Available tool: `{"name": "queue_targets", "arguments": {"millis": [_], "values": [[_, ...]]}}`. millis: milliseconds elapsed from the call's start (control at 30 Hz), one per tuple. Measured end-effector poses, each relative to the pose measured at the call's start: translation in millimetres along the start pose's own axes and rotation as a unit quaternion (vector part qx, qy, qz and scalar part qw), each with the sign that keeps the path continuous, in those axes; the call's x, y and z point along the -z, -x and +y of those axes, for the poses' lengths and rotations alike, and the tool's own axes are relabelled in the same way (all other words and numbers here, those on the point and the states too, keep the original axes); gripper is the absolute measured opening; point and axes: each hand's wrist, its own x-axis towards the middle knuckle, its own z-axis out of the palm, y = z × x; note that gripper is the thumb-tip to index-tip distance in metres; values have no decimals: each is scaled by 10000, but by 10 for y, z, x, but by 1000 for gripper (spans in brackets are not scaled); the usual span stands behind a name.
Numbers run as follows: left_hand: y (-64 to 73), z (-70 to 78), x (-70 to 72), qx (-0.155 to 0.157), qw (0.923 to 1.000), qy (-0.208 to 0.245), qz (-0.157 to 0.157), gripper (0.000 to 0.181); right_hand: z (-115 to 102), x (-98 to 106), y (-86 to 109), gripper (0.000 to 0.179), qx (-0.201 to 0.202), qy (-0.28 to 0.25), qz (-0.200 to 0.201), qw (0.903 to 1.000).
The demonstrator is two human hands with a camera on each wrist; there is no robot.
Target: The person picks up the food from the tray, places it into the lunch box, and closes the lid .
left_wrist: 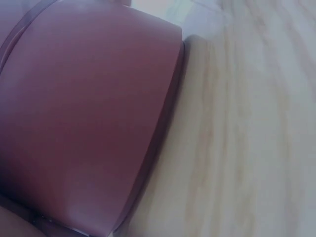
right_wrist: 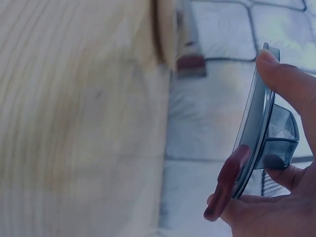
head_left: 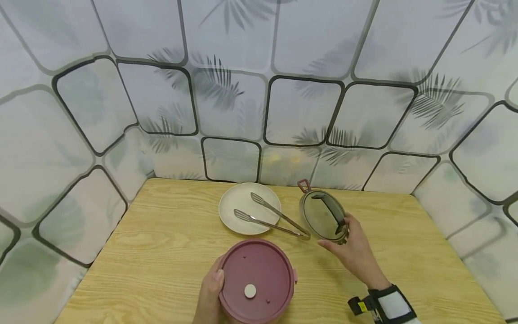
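Observation:
In the head view my left hand (head_left: 210, 288) grips the side of a round maroon lidded pot (head_left: 259, 265), its thumb at the rim. A cream knob (head_left: 250, 291) sits on the pot's top. The left wrist view shows the maroon pot wall (left_wrist: 89, 108) close up above the wood surface; little of that hand shows there. My right hand (head_left: 358, 254) holds a round glass lid (head_left: 317, 218) by its rim, on the near right side. The lid carries a smoky see-through handle (right_wrist: 281, 143) and a maroon loop (right_wrist: 227, 182). In the right wrist view, it is tilted nearly edge-on.
Metal tongs (head_left: 279, 228) lie with their slotted ends over a white plate (head_left: 232, 202) and their bend on the wooden table (head_left: 162, 234), near the lid. A patterned sheet (head_left: 230, 117) rises behind the table and along both sides.

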Motion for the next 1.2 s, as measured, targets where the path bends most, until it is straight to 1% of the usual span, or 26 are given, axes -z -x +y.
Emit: {"name": "queue_targets", "arguments": {"millis": [33, 67, 100, 167, 233, 267, 333, 400, 467, 500, 567, 633, 733, 800, 833, 867, 900, 933, 967, 1000, 1033, 1067, 1133, 1200], "values": [[1, 2, -3, 30, 10000, -4, 32, 46, -67, 2, 13, 90, 37, -179, -64, 9998], [4, 5, -11, 80, 9999, 112, 15, 47, -133, 3, 26, 86, 91, -379, -128, 9992], [9, 7, -20, 131, 9993, 345, -59, 47, -198, 1, 44, 84, 138, -555, -195, 9982], [20, 9, -35, 198, 9985, 510, -39, 48, -326, -5, 88, 81, 256, -899, -367, 9949], [34, 9, -46, 301, 9966, 769, -56, 49, -436, -13, 135, 76, 422, -1139, -534, 9912], [40, 14, -54, 395, 9947, 941, -73, 49, -490, -16, 159, 76, 545, -1224, -635, 9889], [49, 17, -61, 420, 9953, 877, 43, 49, -594, -21, 209, 73, 796, -1355, -864, 9838], [55, 21, -73, 462, 9929, 1094, -14, 50, -685, -27, 256, 68, 1020, -1468, -1084, 9779], [61, 36, -84, 502, 9919, 1168, -5, 50, -771, -34, 302, 67, 1182, -1543, -1290, 9724], [61, 39, -87, 469, 9921, 1167, -13, 49, -808, -40, 325, 67, 1218, -1602, -1389, 9696], [65, 58, -98, 533, 9895, 1343, -73, 49, -869, -55, 365, 68, 1303, -1717, -1578, 9637], [68, 78, -108, 640, 9849, 1602, -159, 49, -921, -74, 397, 68, 1438, -1786, -1712, 9582], [65, 106, -124, 722, 9772, 1964, -367, 50, -979, -106, 438, 68, 1755, -1823, -1834, 9499], [58, 116, -128, 723, 9708, 2216, -559, 51, -1004, -129, 461, 68, 1927, -1777, -1873, 9467], [52, 120, -124, 725, 9720, 2158, -580, 51, -1013, -140, 470, 68, 2011, -1758, -1885, 9450], [47, 123, -116, 715, 9759, 1996, -516, 51, -1019, -151, 478, 69, 2069, -1764, -1915, 9431], [41, 122, -106, 665, 9824, 1703, -379, 49, -1026, -159, 484, 69, 2093, -1774, -1956, 9415], [38, 119, -91, 626, 9900, 1247, -185, 48, -1031, -169, 489, 70, 2175, -1749, -1962, 9400], [36, 116, -74, 589, 9953, 765, -11, 46, -1039, -176, 492, 71, 2205, -1737, -1978, 9392], [34, 113, -58, 539, 9981, 212, 213, 44, -1050, -181, 495, 71, 2241, -1740, -2009, 9376], [33, 110, -39, 512, 9972, -331, 443, 42, -1062, -186, 496, 71, 2312, -1716, -2022, 9361], [34, 107, -23, 462, 9935, -798, 662, 40, -1075, -189, 497, 71, 2360, -1712, -2049, 9343], [38, 104, 11, 306, 9881, -1268, 814, 38, -1107, -198, 494, 72, 2550, -1688, -2091, 9289], [44, 108, 45, 91, 9870, -1377, 828, 37, -1137, -203, 488, 72, 2681, -1715, -2163, 9230]]}}
